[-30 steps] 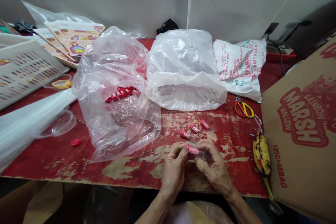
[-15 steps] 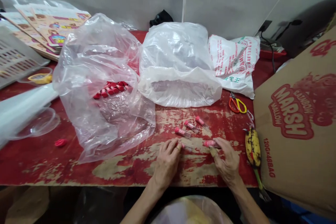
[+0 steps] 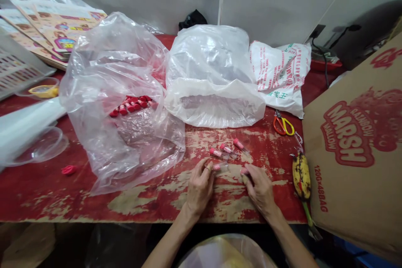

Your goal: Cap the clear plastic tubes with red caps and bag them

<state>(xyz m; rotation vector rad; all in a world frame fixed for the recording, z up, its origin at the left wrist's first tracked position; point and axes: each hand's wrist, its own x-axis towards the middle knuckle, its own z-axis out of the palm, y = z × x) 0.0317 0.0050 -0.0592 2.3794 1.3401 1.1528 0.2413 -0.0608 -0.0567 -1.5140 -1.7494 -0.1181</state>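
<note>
- Left hand: fingers curled just beside a pink-capped clear tube; grip cannot be told.
- Right hand: fingers closed on a second tube.
- Three more tubes lie just ahead on the red bench.

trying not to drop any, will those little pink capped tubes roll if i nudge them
Likely yes: the pink-capped clear tube looks round and lies on its side on the worn red tabletop, so a nudge could roll it. It also looks light and smooth, so it may slip easily.
</note>
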